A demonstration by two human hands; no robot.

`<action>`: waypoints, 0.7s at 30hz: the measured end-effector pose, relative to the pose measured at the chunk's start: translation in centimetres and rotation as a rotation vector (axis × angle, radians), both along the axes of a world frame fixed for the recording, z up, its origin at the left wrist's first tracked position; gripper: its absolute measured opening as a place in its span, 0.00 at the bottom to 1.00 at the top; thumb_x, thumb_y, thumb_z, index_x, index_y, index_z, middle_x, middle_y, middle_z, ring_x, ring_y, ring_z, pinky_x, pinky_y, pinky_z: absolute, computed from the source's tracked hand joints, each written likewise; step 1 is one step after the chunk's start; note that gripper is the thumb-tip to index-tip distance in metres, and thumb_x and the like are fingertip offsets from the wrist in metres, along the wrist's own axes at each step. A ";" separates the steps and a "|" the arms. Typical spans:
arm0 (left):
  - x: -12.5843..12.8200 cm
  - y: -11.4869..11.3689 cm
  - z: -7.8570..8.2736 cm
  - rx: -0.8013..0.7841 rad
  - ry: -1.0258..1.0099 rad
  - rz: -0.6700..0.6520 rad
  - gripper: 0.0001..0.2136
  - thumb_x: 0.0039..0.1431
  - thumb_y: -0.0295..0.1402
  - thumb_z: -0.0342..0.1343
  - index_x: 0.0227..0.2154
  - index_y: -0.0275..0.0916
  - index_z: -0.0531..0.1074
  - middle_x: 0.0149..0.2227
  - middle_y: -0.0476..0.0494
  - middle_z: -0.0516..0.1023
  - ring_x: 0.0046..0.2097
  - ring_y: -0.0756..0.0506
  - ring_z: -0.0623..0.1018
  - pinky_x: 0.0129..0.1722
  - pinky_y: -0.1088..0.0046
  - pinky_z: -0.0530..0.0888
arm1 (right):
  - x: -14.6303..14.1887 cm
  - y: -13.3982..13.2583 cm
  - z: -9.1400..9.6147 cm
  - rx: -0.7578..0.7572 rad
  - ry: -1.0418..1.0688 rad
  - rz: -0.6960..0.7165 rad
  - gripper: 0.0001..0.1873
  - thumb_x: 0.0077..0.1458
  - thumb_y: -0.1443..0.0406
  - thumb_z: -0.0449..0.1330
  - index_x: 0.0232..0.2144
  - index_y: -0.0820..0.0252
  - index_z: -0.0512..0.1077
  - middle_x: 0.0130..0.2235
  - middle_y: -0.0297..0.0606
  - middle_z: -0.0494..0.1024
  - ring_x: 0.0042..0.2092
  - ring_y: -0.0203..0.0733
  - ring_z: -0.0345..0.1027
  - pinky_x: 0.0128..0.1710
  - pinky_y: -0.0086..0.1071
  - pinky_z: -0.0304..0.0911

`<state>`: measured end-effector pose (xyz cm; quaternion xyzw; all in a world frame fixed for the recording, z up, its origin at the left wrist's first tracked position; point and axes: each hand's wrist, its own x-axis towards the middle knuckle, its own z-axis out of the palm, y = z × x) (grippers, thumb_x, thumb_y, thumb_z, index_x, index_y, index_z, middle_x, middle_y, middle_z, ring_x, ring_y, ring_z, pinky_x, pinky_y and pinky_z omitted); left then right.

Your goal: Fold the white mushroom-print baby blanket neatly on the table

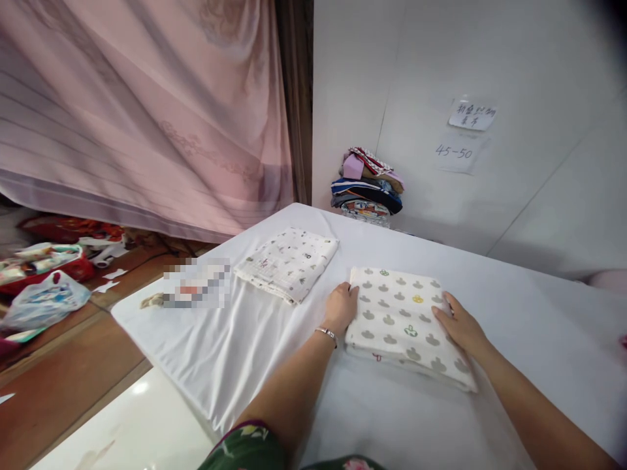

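Folded cloth [399, 316] with grey mushroom-like print, on white-covered table [533, 326], grasped at opposite side edges by left hand [341, 307] and right hand [463, 326]; near smaller-patterned cloth [289, 262], farther left.

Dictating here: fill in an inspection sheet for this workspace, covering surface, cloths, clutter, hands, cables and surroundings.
Surface: white-covered table, cover wrinkled on the left.
Cloths: folded grey-print cloth between the hands; another folded cloth lies left of it.
Clutter: blurred-out item near the table's left corner; red basket and plastic bag on the floor.
Hands: left hand and right hand touch opposite sides of the grey-print cloth.
Cables: nothing clearly seen.
Surroundings: pink curtain, white wall with paper notes, fabric stack beyond the table.
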<state>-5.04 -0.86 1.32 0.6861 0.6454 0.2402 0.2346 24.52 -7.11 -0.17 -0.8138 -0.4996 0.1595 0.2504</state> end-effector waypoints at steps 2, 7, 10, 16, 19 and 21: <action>0.0 0.0 -0.1 0.011 0.014 -0.012 0.12 0.63 0.39 0.44 0.32 0.39 0.68 0.36 0.40 0.77 0.39 0.43 0.76 0.35 0.71 0.64 | 0.4 1.5 0.3 -0.017 0.024 0.001 0.38 0.51 0.47 0.52 0.61 0.54 0.55 0.57 0.44 0.66 0.51 0.52 0.66 0.53 0.45 0.59; 0.0 -0.2 0.1 0.002 0.062 -0.014 0.13 0.64 0.38 0.42 0.34 0.38 0.69 0.38 0.38 0.76 0.41 0.42 0.76 0.37 0.70 0.65 | -0.1 5.3 1.6 -0.001 0.092 -0.046 0.43 0.49 0.45 0.54 0.61 0.62 0.55 0.57 0.51 0.65 0.56 0.55 0.61 0.54 0.45 0.58; 0.3 -0.4 0.1 0.004 0.080 -0.035 0.13 0.64 0.37 0.42 0.35 0.37 0.70 0.38 0.38 0.76 0.40 0.42 0.76 0.37 0.70 0.65 | 0.0 6.5 2.0 0.098 0.037 -0.019 0.41 0.47 0.47 0.57 0.60 0.58 0.57 0.57 0.46 0.66 0.56 0.55 0.61 0.54 0.44 0.58; 1.4 -0.5 0.0 -0.020 0.094 -0.076 0.12 0.61 0.36 0.45 0.33 0.37 0.72 0.36 0.37 0.77 0.38 0.42 0.76 0.36 0.71 0.66 | 1.2 7.5 1.4 -0.072 -0.118 -0.051 0.38 0.49 0.48 0.55 0.58 0.62 0.60 0.55 0.50 0.67 0.55 0.58 0.60 0.52 0.46 0.58; 1.3 -0.4 -0.1 -0.037 0.034 -0.081 0.11 0.60 0.36 0.46 0.30 0.38 0.72 0.34 0.39 0.77 0.37 0.43 0.76 0.35 0.72 0.66 | 0.5 7.7 1.9 -0.035 -0.302 0.020 0.36 0.53 0.51 0.52 0.59 0.64 0.58 0.58 0.51 0.63 0.58 0.59 0.56 0.54 0.49 0.54; 1.2 -0.4 -0.2 -0.013 -0.015 -0.072 0.10 0.59 0.36 0.47 0.30 0.38 0.71 0.35 0.39 0.77 0.37 0.44 0.76 0.35 0.72 0.66 | -0.9 7.7 2.5 0.076 -0.411 0.139 0.32 0.55 0.54 0.49 0.59 0.65 0.58 0.60 0.50 0.61 0.60 0.57 0.52 0.57 0.48 0.51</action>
